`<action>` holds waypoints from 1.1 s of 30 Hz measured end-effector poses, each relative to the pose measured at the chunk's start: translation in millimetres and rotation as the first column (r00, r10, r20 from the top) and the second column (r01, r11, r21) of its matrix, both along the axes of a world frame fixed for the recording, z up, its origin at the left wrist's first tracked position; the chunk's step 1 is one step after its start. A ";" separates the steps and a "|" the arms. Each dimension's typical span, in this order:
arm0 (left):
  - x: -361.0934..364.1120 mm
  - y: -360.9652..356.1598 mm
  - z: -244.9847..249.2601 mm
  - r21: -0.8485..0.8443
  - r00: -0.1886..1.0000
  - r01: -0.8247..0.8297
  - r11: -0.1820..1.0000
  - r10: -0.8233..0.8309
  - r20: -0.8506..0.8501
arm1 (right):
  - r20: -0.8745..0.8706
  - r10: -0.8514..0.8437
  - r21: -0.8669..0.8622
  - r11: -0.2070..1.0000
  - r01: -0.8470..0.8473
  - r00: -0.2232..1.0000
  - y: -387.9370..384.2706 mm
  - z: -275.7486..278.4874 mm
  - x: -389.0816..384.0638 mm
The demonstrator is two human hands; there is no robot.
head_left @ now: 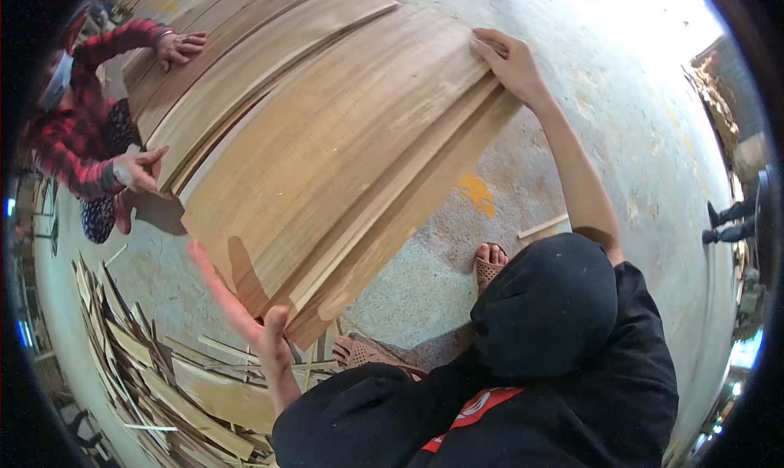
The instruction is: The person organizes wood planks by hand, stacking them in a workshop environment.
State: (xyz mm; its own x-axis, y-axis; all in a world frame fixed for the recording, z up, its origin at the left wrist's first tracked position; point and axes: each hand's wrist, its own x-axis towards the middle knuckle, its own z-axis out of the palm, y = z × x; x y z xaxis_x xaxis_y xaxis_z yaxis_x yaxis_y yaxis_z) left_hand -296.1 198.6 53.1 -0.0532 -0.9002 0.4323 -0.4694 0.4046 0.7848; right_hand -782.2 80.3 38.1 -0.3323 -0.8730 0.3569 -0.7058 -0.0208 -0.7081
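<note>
A wide, pale wooden board (pixel 327 133) lies tilted over a stack of planks (pixel 400 198). At its upper right corner my right hand (pixel 508 64) is wrapped round the end, thumb on top. My left hand (pixel 257 325) is at the lower left end, its fingers stretched out along the board's edge and its thumb apart. The palm faces the wood, and whether it bears any weight is unclear. Just beyond the wide board, another light board (pixel 261 76) rests on darker planks (pixel 220 43).
A co-worker in a red checked shirt (pixel 82 158) crouches at the left, hands at the far boards. Thin wood offcuts (pixel 180 386) lie piled at the lower left. A small wood strip (pixel 542 226) is on the floor near my feet (pixel 490 260). Another person's legs (pixel 731 221) show at the right.
</note>
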 end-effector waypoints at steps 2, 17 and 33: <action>-0.4 -3.0 -7.2 -0.019 0.993 -0.001 1.000 -0.001 -0.121 | 0.033 0.009 -0.002 1.000 -0.009 0.999 -2.5 -2.1 -3.6; -7.8 -2.1 -4.3 0.055 0.977 -0.050 0.997 0.060 -0.203 | 0.048 0.007 0.065 0.998 -0.010 0.999 -1.7 -0.6 -8.1; 165.0 -219.3 -108.6 -0.158 0.991 -0.074 0.985 0.055 -0.121 | 0.077 -0.028 0.091 0.996 0.021 0.997 -31.3 5.9 -25.1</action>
State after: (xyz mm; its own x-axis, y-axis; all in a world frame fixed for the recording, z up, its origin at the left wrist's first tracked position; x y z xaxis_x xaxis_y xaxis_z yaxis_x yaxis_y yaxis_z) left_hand -131.0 -20.7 -55.5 0.0616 -0.8180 0.5720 -0.4082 0.5023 0.7623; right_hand -807.4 49.0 44.0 -0.3777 -0.8918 0.2491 -0.6477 0.0622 -0.7593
